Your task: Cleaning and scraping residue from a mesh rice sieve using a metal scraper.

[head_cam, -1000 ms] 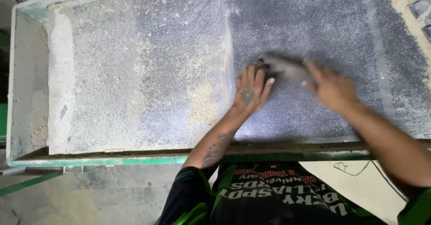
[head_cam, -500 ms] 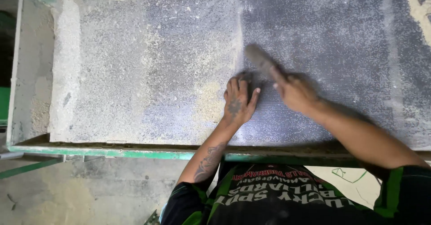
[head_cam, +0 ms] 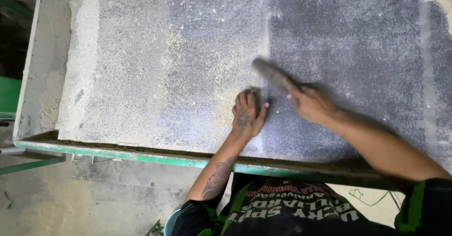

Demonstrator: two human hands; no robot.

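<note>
Dusty grey perforated metal screen (head_cam: 188, 66) in a green-painted frame (head_cam: 117, 154), pale powder heaped toward the frame's far-left corner.

Left hand (head_cam: 246, 116) lies flat and empty, fingers spread, near the frame's front rail, seemingly as a brace. Just right of it, right hand (head_cam: 310, 103) is wrapped around a blurred dark brush-like tool (head_cam: 270, 73), angled low against the mesh.

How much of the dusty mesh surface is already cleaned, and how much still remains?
The right part of the perforated screen looks dark and mostly free of powder. In hand: the right hand holds a blurred brush-like tool at the border, and the left hand lies flat beside it. Left: pale powder covers the left part, thick along the edge.
</note>
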